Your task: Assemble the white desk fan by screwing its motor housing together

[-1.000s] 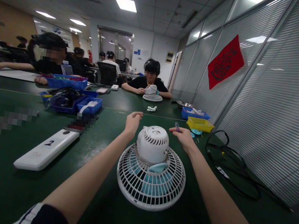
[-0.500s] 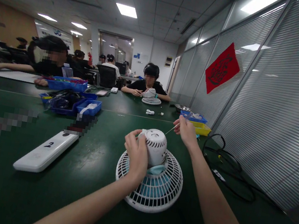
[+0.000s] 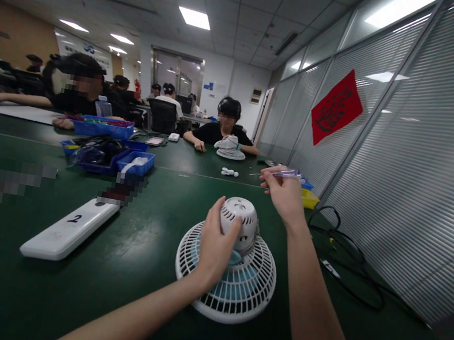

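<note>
A white fan [image 3: 229,305] lies grille down on the green table [image 3: 128,305], with light blue blades showing through its bars. Its rounded motor housing [image 3: 239,210] points upward. Wrapped round the near left side of that housing is my left hand [image 3: 218,244], thumb toward the front. My right hand [image 3: 284,195] is raised beyond the fan to the right, fingers closed on a screwdriver [image 3: 288,173] with a clear purple handle. The thin shaft points left, apart from the fan.
Blue bins [image 3: 135,163] with cables stand at the left, near a white power strip [image 3: 67,230]. A yellow bin [image 3: 308,198] and black cable [image 3: 352,256] are at the right. Across the table a person [image 3: 228,117] sits behind another fan [image 3: 230,153].
The motor housing has turned, and my left hand has shifted round it with the thumb now in front. The screwdriver has swung from pointing down at the housing to nearly level, pointing left.
</note>
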Action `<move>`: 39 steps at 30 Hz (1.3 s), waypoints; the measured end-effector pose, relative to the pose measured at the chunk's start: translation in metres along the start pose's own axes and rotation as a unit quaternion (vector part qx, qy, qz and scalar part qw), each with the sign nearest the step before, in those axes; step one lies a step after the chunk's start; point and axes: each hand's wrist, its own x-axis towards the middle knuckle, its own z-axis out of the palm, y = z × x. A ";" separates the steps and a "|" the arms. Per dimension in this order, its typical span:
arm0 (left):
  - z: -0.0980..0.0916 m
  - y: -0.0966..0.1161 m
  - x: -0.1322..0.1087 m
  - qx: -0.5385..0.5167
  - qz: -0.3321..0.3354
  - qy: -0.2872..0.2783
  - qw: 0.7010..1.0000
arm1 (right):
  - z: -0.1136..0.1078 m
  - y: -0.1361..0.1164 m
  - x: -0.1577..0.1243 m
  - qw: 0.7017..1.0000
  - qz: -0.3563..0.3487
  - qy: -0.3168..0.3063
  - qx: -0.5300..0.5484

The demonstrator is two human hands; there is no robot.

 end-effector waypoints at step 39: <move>0.015 -0.008 -0.008 0.036 0.053 0.021 0.998 | 0.012 -0.019 -0.018 0.983 -0.073 -0.070 -0.151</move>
